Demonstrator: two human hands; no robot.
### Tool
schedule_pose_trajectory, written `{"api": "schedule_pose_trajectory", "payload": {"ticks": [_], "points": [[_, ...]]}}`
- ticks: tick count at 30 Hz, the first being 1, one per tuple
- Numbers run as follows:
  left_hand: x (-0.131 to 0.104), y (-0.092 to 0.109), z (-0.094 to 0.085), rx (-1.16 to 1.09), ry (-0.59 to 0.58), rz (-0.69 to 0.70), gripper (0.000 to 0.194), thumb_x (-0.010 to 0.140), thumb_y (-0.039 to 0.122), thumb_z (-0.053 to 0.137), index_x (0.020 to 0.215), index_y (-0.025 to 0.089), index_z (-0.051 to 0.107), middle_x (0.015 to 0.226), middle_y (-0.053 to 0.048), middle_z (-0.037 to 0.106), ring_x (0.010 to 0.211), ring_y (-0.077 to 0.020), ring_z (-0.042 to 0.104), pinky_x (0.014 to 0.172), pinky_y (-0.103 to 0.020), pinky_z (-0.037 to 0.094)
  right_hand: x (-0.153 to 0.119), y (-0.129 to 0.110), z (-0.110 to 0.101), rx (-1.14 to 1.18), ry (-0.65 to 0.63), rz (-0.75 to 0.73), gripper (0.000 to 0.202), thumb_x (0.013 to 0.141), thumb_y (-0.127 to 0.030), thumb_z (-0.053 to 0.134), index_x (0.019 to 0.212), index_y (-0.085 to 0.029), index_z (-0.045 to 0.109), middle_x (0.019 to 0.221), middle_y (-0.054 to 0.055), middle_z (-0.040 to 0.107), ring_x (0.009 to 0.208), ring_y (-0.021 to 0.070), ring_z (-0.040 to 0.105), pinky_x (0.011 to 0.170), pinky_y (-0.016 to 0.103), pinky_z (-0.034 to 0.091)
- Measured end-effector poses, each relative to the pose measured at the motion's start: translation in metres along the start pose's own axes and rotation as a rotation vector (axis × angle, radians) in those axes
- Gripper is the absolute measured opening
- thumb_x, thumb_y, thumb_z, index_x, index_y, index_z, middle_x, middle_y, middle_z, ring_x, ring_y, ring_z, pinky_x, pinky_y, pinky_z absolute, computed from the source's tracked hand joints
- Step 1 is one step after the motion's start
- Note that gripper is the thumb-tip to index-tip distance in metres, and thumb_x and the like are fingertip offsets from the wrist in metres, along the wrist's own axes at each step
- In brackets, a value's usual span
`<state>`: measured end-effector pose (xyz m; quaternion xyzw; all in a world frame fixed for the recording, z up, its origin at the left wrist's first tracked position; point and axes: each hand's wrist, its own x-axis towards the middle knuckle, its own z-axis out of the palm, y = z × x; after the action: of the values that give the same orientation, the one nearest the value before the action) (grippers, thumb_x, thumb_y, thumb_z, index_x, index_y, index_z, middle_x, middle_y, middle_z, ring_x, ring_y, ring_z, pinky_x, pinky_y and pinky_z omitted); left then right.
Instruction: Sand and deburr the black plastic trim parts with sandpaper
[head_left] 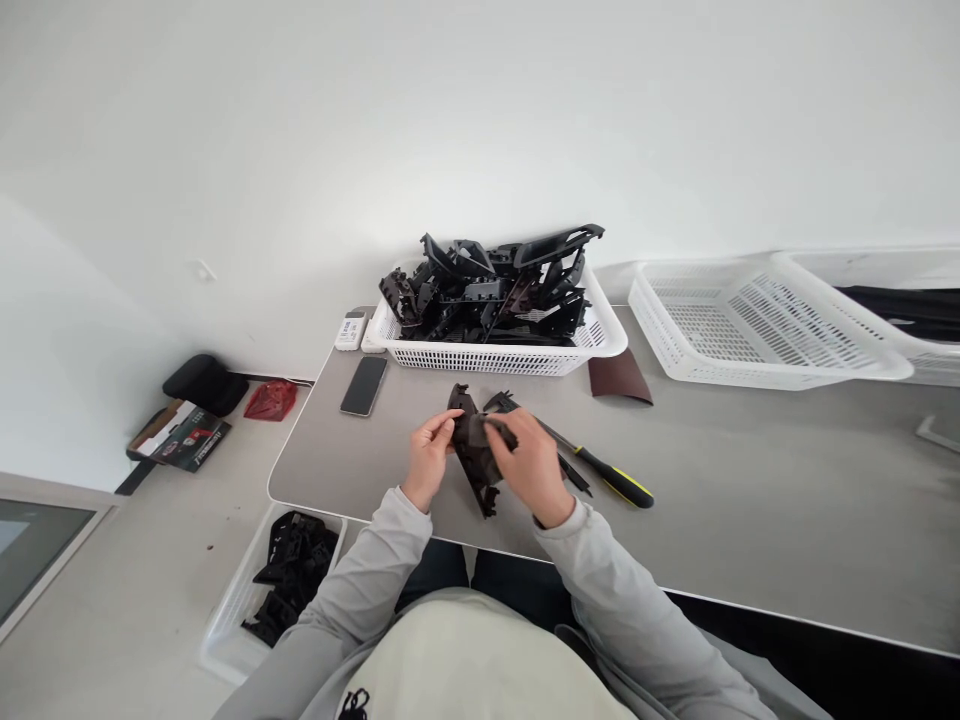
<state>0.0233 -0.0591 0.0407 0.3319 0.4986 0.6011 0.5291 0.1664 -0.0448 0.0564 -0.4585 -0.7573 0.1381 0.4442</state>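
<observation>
My left hand (428, 455) pinches the upper left edge of a long dark brown plastic trim part (472, 468), which is tilted above the table. Closed over that part's right side, my right hand (534, 468) grips a small greyish-brown piece (478, 430) that looks like folded sandpaper and is pressed against the part. Its exact kind is partly hidden by the fingers. Just behind and right of my right hand lie a black slotted plastic part (501, 401), partly covered, and a screwdriver-like tool with a black and yellow handle (616, 478).
A white basket (480, 358) heaped with black plastic parts stands at the back. Beside it are a phone (364, 386), a curled reddish-brown sheet (621, 377) and another white basket (787, 376). A bin (225, 625) of black parts sits below the table's left edge.
</observation>
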Motion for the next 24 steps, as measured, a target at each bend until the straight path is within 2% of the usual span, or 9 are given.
{"api": "schedule_pose_trajectory", "payload": {"ticks": [1,3,6,9,12,14,17,20,24], "points": [[-0.001,0.001,-0.001,0.001,-0.015,0.007,0.046,0.068,0.051,0.070,0.101,0.019,0.070,0.075,-0.003,0.064,0.065,-0.0134,0.056,0.059,-0.024,0.047,0.003,0.002,-0.003,0.003,0.048,0.029,0.016,0.090,-0.024,0.048,0.092,-0.020,0.063,0.081,0.007,0.062,0.077,0.0211,0.062,0.069,0.033,0.051],[-0.003,0.002,-0.001,-0.013,-0.052,0.025,0.058,0.072,0.050,0.068,0.122,0.023,0.060,0.066,0.001,0.058,0.058,-0.0110,0.051,0.056,-0.022,0.044,0.008,0.001,-0.008,0.039,0.063,0.029,0.015,0.090,-0.025,0.049,0.096,-0.021,0.063,0.085,0.007,0.062,0.080,0.0215,0.061,0.072,0.035,0.051],[-0.006,0.003,0.001,-0.057,-0.089,0.061,0.070,0.076,0.048,0.066,0.138,0.026,0.043,0.057,0.007,0.047,0.049,-0.0082,0.042,0.051,-0.020,0.039,0.012,-0.006,-0.008,0.072,-0.054,-0.103,0.016,0.089,-0.023,0.050,0.096,-0.022,0.064,0.088,0.007,0.063,0.085,0.0212,0.060,0.076,0.035,0.051],[-0.009,0.000,0.003,-0.082,-0.077,0.055,0.065,0.073,0.049,0.069,0.131,0.025,0.050,0.061,0.006,0.049,0.052,-0.0082,0.043,0.055,-0.020,0.040,0.016,-0.005,-0.005,-0.023,-0.099,-0.127,0.018,0.088,-0.019,0.048,0.093,-0.021,0.065,0.088,0.008,0.061,0.085,0.0222,0.059,0.076,0.035,0.050],[-0.009,-0.003,0.004,-0.057,-0.063,0.044,0.057,0.073,0.051,0.068,0.122,0.024,0.056,0.060,0.005,0.047,0.053,-0.0086,0.042,0.055,-0.021,0.039,0.023,0.002,-0.007,-0.119,0.017,0.014,0.018,0.087,-0.018,0.047,0.091,-0.020,0.065,0.085,0.009,0.059,0.080,0.0230,0.059,0.072,0.036,0.050],[-0.010,-0.002,0.004,-0.046,-0.074,0.053,0.053,0.075,0.051,0.067,0.119,0.024,0.059,0.060,0.005,0.046,0.053,-0.0087,0.041,0.054,-0.021,0.038,0.025,0.004,-0.010,-0.089,0.054,0.039,0.019,0.087,-0.019,0.048,0.093,-0.020,0.065,0.085,0.008,0.059,0.080,0.0228,0.059,0.073,0.036,0.050],[-0.010,-0.001,0.006,-0.064,-0.079,0.039,0.052,0.073,0.050,0.068,0.117,0.023,0.060,0.060,0.004,0.047,0.054,-0.0094,0.043,0.055,-0.022,0.039,0.023,0.001,-0.010,-0.011,-0.052,-0.087,0.022,0.087,-0.017,0.048,0.097,-0.023,0.066,0.091,0.008,0.060,0.086,0.0225,0.059,0.077,0.036,0.050],[-0.011,-0.001,0.008,-0.091,-0.051,0.010,0.053,0.071,0.050,0.069,0.115,0.022,0.061,0.060,0.004,0.052,0.055,-0.0105,0.047,0.057,-0.023,0.041,0.022,-0.001,-0.008,-0.075,-0.157,-0.165,0.024,0.086,-0.014,0.047,0.097,-0.023,0.067,0.090,0.009,0.060,0.086,0.0240,0.057,0.077,0.039,0.048],[-0.009,-0.005,0.008,-0.161,-0.089,0.008,0.045,0.073,0.048,0.068,0.109,0.022,0.064,0.093,-0.005,0.068,0.083,-0.0164,0.062,0.078,-0.027,0.048,0.024,0.004,-0.008,-0.112,-0.080,-0.031,0.023,0.089,-0.019,0.045,0.094,-0.020,0.067,0.083,0.009,0.058,0.079,0.0236,0.056,0.073,0.038,0.047]]}}
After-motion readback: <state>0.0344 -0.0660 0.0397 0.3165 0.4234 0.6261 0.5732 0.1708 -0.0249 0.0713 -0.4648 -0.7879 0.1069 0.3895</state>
